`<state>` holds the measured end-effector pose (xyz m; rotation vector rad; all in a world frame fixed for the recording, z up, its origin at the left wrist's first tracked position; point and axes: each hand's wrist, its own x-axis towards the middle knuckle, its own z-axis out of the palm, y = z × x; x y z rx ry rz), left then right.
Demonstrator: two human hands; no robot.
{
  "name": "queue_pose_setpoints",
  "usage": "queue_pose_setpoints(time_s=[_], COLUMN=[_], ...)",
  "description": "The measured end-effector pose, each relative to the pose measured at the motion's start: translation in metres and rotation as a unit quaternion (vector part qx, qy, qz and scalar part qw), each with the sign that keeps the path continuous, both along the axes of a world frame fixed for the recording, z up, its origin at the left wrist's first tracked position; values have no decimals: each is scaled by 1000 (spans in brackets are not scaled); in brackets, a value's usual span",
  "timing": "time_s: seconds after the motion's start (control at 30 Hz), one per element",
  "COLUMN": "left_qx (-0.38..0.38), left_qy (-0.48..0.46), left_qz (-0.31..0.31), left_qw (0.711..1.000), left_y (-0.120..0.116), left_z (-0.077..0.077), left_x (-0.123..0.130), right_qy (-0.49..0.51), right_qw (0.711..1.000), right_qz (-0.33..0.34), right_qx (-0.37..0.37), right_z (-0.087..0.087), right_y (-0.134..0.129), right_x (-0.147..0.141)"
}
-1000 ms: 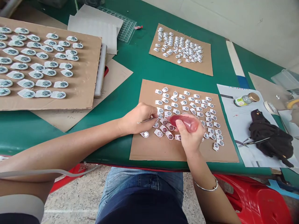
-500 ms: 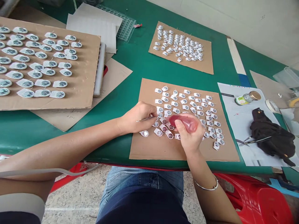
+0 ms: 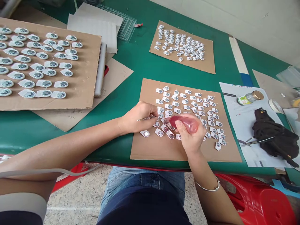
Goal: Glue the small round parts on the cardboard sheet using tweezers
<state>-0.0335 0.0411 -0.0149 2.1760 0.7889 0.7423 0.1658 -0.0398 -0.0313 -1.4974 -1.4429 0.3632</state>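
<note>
While the left hand [image 3: 142, 117] grips a thin tool [image 3: 145, 118], whose shaft juts out beyond the fingers, the right hand [image 3: 192, 136] is closed around a red bottle [image 3: 188, 124]. The bottle lies between thumb and fingers, one end projecting toward the left hand, above badges [image 3: 159, 132] on the card [image 3: 159, 151].

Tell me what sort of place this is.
Probably a small workshop for hand assembly: many near-identical round pieces sit on the cardboard sheet, the right hand holds a red squeeze bottle, and a clear plastic tray lies on the green worktop.
</note>
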Motion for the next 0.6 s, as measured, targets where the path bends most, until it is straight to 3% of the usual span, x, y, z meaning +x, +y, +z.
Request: queue_pose_setpoints(time_s=[0.6], left_qx=[-19], left_qy=[1], left_qz=[8], left_qw=[1000], left_y=[0], left_z=[4], left_x=[2], right_qy=[-12], right_qw=[1000], right_qz=[8], right_qx=[5], right_z=[4], right_y=[0], right_x=[-2])
